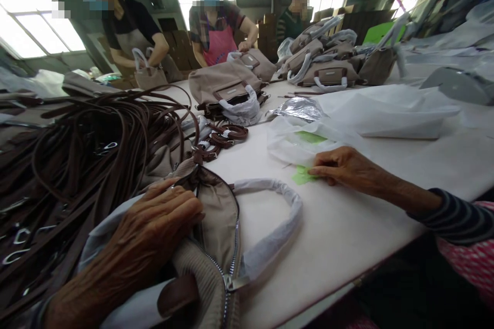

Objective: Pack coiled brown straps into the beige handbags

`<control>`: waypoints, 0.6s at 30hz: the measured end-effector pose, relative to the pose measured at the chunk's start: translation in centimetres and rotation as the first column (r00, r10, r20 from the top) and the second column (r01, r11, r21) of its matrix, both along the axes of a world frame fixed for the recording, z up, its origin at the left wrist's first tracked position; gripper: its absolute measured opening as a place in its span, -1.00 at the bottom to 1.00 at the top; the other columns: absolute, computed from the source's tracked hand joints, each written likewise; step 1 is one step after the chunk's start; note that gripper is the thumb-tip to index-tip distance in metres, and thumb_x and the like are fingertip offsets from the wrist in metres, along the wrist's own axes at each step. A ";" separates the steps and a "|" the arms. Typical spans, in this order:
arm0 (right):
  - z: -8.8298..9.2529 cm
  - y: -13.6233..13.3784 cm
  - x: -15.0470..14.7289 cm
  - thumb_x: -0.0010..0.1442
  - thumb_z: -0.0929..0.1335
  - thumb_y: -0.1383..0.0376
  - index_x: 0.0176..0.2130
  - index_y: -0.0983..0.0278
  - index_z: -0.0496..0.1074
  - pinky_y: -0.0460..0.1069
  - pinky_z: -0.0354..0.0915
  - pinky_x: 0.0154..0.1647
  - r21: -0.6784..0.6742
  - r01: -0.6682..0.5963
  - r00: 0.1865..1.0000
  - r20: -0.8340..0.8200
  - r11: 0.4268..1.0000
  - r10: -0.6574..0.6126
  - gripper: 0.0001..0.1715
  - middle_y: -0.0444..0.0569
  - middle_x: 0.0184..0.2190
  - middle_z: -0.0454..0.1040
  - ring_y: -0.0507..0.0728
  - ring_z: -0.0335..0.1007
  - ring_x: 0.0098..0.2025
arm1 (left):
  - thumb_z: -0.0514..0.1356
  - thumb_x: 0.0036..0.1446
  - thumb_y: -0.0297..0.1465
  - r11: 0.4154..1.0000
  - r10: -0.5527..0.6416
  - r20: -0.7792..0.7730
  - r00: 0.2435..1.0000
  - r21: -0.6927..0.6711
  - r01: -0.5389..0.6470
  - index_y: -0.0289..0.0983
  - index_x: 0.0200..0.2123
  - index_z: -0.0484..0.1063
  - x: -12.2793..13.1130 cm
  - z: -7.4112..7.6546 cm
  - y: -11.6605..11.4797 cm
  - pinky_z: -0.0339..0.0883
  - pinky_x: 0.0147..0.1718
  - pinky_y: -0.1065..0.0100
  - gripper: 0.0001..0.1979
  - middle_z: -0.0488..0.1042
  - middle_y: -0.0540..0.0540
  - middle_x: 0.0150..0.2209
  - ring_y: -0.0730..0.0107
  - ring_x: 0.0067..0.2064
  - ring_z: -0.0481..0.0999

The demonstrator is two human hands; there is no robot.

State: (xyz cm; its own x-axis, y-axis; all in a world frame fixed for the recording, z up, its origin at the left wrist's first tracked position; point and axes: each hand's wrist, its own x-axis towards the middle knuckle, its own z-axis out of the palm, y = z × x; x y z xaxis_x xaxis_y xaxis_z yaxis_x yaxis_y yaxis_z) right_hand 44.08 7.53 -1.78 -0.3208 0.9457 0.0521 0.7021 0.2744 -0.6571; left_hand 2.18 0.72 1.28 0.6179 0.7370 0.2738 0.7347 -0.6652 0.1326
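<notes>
A taupe handbag (pixel 216 216) lies in front of me with its zipper undone and its beige lining showing. My left hand (pixel 158 221) rests across the bag's near-left side, fingers laid over the edge of the opening. One handle (pixel 289 216), wrapped in white paper, loops out to the right onto the table. Farther right, my right hand (pixel 339 167) pinches a small light-green piece of paper (pixel 303 175) at the tabletop. Just behind that hand lies white tissue paper (pixel 281 144) with another green piece under or in it.
Brown leather straps (pixel 104 149) with metal hooks are heaped at left. Coiled straps (pixel 227 136) lie beyond the bag. More handbags (pixel 227 85) are piled farther back. White sheets (pixel 389 113) cover the table's right side. Several co-workers (pixel 216 25) stand across the table.
</notes>
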 end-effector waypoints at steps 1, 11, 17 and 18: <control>0.3 0.0 -0.1 0.26 0.41 0.04 -0.45 0.25 0.52 -0.02 0.16 -0.43 0.032 0.002 1.000 -0.021 1.000 -0.001 -0.61 -0.11 -0.56 0.42 0.06 0.30 -0.48 | -0.05 0.45 -0.48 1.000 -0.021 -0.022 1.000 -0.016 0.021 -0.21 -0.42 0.26 0.3 0.3 -0.2 0.22 0.01 0.18 -0.67 0.34 0.08 -0.43 0.37 -0.37 0.30; 3.7 -0.5 -15.7 0.10 0.37 0.42 -0.53 0.32 0.48 -0.13 0.10 -0.55 -0.132 -0.342 0.840 -0.486 0.930 0.240 -0.81 -0.18 -0.60 0.40 -0.05 0.22 -0.55 | -0.08 0.44 -0.58 0.989 -0.066 -0.050 0.997 0.131 0.072 -0.23 -0.31 0.35 1.0 0.8 -1.3 0.14 0.20 0.04 -0.69 0.39 0.01 -0.36 0.34 -0.29 0.34; 1.0 0.6 -21.8 0.05 0.34 0.30 -0.54 0.31 0.44 -0.15 0.01 -0.75 -0.393 -0.469 0.800 -0.569 0.791 0.192 -0.82 -0.12 -0.63 0.47 -0.05 0.21 -0.70 | -0.08 0.45 -0.59 0.969 -0.121 -0.132 0.984 0.198 0.146 -0.25 -0.21 0.41 1.7 1.3 -1.6 0.16 0.21 0.03 -0.69 0.42 0.00 -0.36 0.32 -0.29 0.41; 0.8 0.8 -22.0 0.03 0.34 0.30 -0.55 0.31 0.44 -0.16 0.01 -0.76 -0.405 -0.471 0.806 -0.559 0.784 0.195 -0.82 -0.12 -0.64 0.47 -0.05 0.20 -0.71 | -0.08 0.45 -0.58 0.968 -0.123 -0.141 0.982 0.203 0.150 -0.25 -0.21 0.42 1.8 1.2 -1.5 0.16 0.21 0.02 -0.69 0.42 -0.01 -0.36 0.31 -0.28 0.42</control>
